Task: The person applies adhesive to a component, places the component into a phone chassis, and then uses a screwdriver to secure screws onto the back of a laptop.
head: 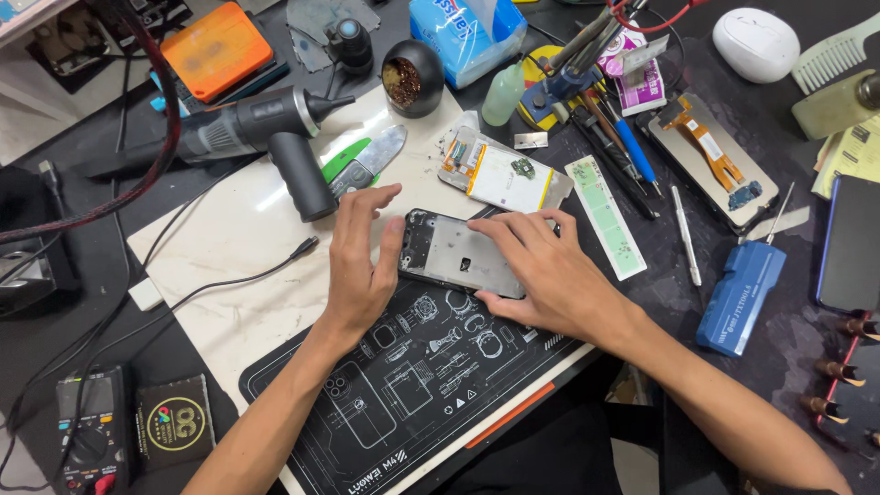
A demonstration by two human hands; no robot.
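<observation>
An opened phone frame (454,252) with a silvery inner plate lies flat on the black printed work mat (403,394). My left hand (359,261) rests at the frame's left end, thumb against its edge and fingers spread above it. My right hand (550,266) lies across the frame's right end, fingers pressing down on it. A second opened phone body with a white battery (504,176) lies just behind, on the white board (243,238).
A black pistol-shaped power tool (266,137), green-handled pry tool (353,163) and brass-wool pot (411,78) sit behind. Right: green strip (607,217), screwdrivers, a screen with orange flex cable (706,156), blue box (741,295), dark phone (851,243). Multimeter (90,426) at lower left.
</observation>
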